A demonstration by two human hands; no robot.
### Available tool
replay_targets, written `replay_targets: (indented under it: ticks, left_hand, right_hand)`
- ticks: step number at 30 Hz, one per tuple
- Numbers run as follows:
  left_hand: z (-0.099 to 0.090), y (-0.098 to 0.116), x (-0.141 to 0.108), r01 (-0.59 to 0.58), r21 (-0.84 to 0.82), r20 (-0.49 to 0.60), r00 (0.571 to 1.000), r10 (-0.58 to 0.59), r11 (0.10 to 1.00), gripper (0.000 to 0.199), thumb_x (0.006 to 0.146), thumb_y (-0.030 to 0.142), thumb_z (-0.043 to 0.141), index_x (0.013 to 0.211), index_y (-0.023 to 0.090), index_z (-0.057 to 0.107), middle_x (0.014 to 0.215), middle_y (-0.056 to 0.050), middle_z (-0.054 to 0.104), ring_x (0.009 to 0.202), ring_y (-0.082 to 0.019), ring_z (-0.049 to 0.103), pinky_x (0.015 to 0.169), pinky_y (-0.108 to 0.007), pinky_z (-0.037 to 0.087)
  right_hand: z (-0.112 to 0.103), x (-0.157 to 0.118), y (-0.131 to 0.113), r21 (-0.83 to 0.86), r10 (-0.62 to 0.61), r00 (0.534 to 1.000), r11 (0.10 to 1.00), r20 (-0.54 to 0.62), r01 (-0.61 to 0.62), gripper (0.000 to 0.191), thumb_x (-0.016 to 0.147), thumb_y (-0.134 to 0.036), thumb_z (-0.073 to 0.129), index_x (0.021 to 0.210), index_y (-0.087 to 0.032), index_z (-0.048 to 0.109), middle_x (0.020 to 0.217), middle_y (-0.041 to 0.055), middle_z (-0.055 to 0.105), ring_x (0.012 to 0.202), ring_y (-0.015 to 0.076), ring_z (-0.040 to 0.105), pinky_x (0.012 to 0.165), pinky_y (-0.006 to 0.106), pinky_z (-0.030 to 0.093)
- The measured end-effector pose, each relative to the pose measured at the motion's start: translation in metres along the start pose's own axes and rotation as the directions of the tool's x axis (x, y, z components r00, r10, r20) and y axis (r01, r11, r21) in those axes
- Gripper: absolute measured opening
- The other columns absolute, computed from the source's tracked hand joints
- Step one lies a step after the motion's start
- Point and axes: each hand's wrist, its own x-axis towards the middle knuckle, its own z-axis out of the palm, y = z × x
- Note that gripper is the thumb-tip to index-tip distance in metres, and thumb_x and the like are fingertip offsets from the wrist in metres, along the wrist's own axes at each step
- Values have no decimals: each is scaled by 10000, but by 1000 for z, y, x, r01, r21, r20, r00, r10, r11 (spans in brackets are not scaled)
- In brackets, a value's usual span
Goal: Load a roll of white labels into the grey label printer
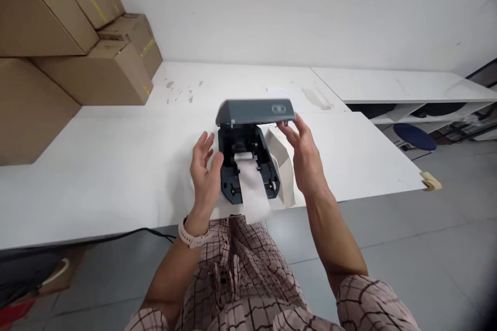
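A dark label printer (227, 181) sits near the table's front edge with its lid (256, 111) raised. From inside it a strip of white paper (252, 191) runs out over the front and past the table edge. My left hand (205, 168) is at the printer's left side, fingers apart, the thumb by its rim. At the lid's front right corner, my right hand (305, 158) has its fingertips on the lid's edge, thumb and fingers apart around it. Crumpled white paper (284, 168) lies between the printer and my right hand.
Cardboard boxes (112, 70) are stacked at the back left of the white table (116, 176). A yellowish piece (430, 181) is on the table's right corner. A blue stool (414, 136) stands beyond, and a black cable (132, 232) hangs at the front left.
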Motion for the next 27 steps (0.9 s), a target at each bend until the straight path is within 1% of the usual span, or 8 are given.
replay_targets:
  ticks: [7, 10, 12, 17, 19, 23, 25, 27]
  left_hand:
    - [6, -33, 26, 178, 162, 119, 973, -198, 971, 646, 888, 318, 713, 1508, 292, 534, 1588, -145, 548, 1498, -376, 484, 1202, -610, 417]
    - [7, -25, 26, 195, 235, 112, 968, -226, 952, 698, 866, 326, 729, 1529, 280, 517, 1595, -153, 544, 1481, -390, 502, 1175, -600, 443]
    - [7, -20, 26, 181, 283, 124, 967, -223, 942, 743, 859, 293, 714, 1563, 261, 481, 1570, -156, 574, 1455, -387, 535, 1165, -590, 456]
    - [4, -24, 29, 38, 280, 158, 984, -85, 959, 770, 856, 222, 658, 1598, 226, 452, 1320, -156, 750, 1272, -354, 688, 1085, -536, 534]
    - [2, -28, 29, 10, 261, 164, 985, -54, 965, 742, 852, 215, 648, 1576, 237, 485, 1278, -139, 768, 1216, -331, 716, 1066, -512, 551]
    - [0, -30, 30, 19, 230, 167, 984, -59, 973, 695, 848, 206, 643, 1532, 269, 536, 1314, -119, 753, 1191, -306, 722, 1065, -517, 556]
    - [0, -29, 29, 9, 205, 172, 984, -45, 979, 672, 856, 225, 649, 1519, 273, 550, 1321, -118, 748, 1200, -309, 715, 1047, -525, 567]
    - [0, -29, 28, 3, 198, 171, 984, -37, 980, 651, 862, 246, 657, 1507, 272, 565, 1315, -124, 746, 1213, -319, 707, 1031, -529, 574]
  right_hand:
    - [11, 70, -6, -191, -176, 983, 964, 57, 183, 767, 951, -736, 565, 1615, -401, 374, 1685, 23, 427, 1589, 347, 329, 1262, 591, 324]
    - [20, 80, 7, -471, -297, 950, 827, 96, 307, 509, 989, -491, 571, 1461, -303, 587, 1592, 83, 540, 1498, 387, 409, 1249, 631, 277]
    - [30, 78, 17, -620, -284, 919, 678, 275, 395, 373, 955, -286, 538, 1280, -225, 711, 1404, 136, 685, 1353, 390, 541, 1236, 635, 259]
    - [52, 73, 36, -633, 64, 680, 439, 730, 638, 290, 917, -169, 527, 1038, -187, 789, 837, 106, 784, 921, 312, 722, 1138, 563, 365]
    - [53, 78, 36, -575, 140, 592, 489, 794, 656, 303, 964, -240, 527, 1105, -183, 789, 821, 107, 784, 880, 311, 728, 1054, 556, 424]
    - [27, 87, 18, -345, 87, 463, 789, 882, 508, 404, 945, -368, 639, 1313, -236, 740, 1162, 108, 806, 1031, 319, 732, 967, 520, 521]
    - [-4, 81, 9, -215, 22, 463, 905, 886, 368, 448, 920, -423, 705, 1345, -283, 727, 1279, 71, 778, 1086, 297, 728, 937, 483, 570]
    - [-44, 67, 6, -126, -27, 553, 963, 833, 238, 441, 884, -471, 765, 1288, -296, 753, 1221, 60, 796, 1043, 284, 741, 896, 477, 599]
